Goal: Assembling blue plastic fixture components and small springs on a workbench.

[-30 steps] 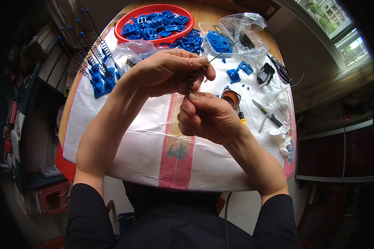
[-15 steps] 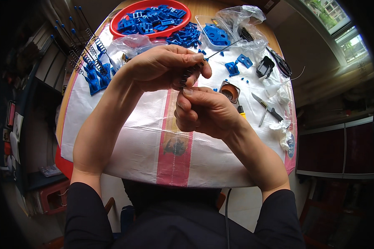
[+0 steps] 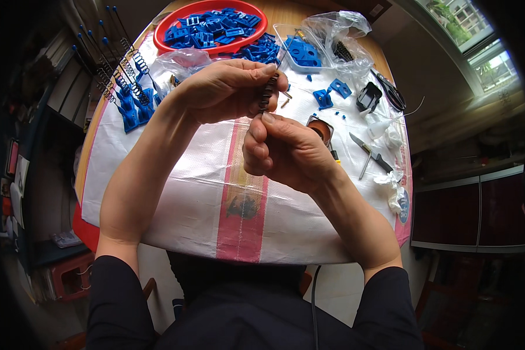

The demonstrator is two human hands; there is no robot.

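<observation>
Left hand and right hand meet above the surface. Both grips close on a dark coil spring, held near upright between them: left fingers at its top, right fingertips at its bottom.

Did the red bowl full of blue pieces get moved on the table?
No. The red bowl sits in the same spot on the white sack cloth, beside the clear plastic bag; only the head camera shifted.
</observation>
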